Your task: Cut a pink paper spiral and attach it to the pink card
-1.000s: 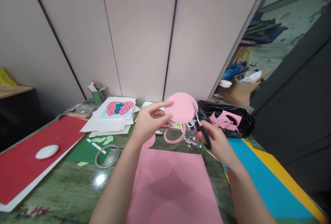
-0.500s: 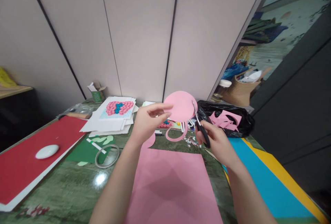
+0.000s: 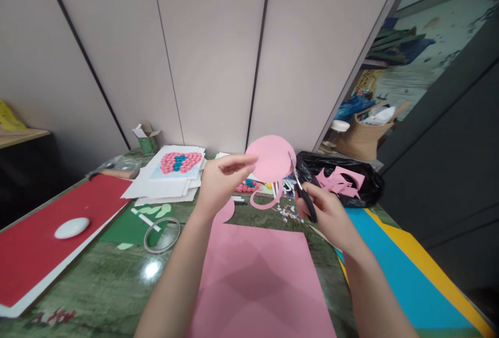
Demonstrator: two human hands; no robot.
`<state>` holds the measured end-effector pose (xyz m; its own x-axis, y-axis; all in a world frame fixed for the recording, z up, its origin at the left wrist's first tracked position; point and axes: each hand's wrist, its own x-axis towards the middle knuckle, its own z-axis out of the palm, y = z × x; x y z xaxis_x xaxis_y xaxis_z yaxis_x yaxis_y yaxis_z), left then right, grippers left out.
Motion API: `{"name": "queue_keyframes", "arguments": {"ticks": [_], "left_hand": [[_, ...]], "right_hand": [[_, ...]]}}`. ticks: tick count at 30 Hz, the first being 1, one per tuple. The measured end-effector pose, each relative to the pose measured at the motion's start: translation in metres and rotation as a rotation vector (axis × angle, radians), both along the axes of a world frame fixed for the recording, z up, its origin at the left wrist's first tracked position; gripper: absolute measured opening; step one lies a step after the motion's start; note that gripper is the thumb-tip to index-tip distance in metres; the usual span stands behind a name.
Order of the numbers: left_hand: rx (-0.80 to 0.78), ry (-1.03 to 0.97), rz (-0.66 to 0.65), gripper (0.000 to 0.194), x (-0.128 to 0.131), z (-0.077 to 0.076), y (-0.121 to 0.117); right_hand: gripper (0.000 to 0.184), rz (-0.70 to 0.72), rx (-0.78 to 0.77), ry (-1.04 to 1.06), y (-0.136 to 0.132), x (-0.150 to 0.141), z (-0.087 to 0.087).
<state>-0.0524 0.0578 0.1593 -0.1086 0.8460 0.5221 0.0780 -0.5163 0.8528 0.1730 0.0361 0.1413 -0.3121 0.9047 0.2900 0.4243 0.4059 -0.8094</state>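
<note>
My left hand (image 3: 224, 179) pinches the left edge of a pink paper circle (image 3: 271, 156), holding it up above the table. In my right hand (image 3: 323, 208) is a pair of scissors (image 3: 304, 195) with black handles. Their blades meet the circle's right edge, and a curved pink strip (image 3: 267, 204) hangs below it. Under my forearms lies a large pink sheet (image 3: 261, 275), with another rounded pink piece (image 3: 225, 212) at its top left corner.
A black plastic bag (image 3: 374, 184) with pink scraps stands at right, beside blue (image 3: 397, 275) and yellow sheets. At left are white papers (image 3: 156, 187) with a pink-and-blue picture, a tape ring (image 3: 161, 235), a green sheet and a red sheet (image 3: 35, 244) bearing a white oval object.
The pink circle has shifted slightly left and up with my left hand. The hanging strip has risen a little. The scissors stay at the circle's right edge.
</note>
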Motion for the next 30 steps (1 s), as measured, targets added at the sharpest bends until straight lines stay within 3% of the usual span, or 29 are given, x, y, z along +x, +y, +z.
{"name": "queue_keyframes", "arguments": {"ticks": [16, 30], "left_hand": [[-0.027, -0.076, -0.079, 0.035, 0.0028, 0.0000, -0.0024], [-0.096, 0.004, -0.160, 0.034, 0.0041, 0.0024, -0.0058]], "right_hand": [[0.023, 0.000, -0.008, 0.000, 0.0004, 0.0012, -0.0013], [0.017, 0.008, -0.005, -0.001, -0.0010, -0.0024, 0.0029]]}}
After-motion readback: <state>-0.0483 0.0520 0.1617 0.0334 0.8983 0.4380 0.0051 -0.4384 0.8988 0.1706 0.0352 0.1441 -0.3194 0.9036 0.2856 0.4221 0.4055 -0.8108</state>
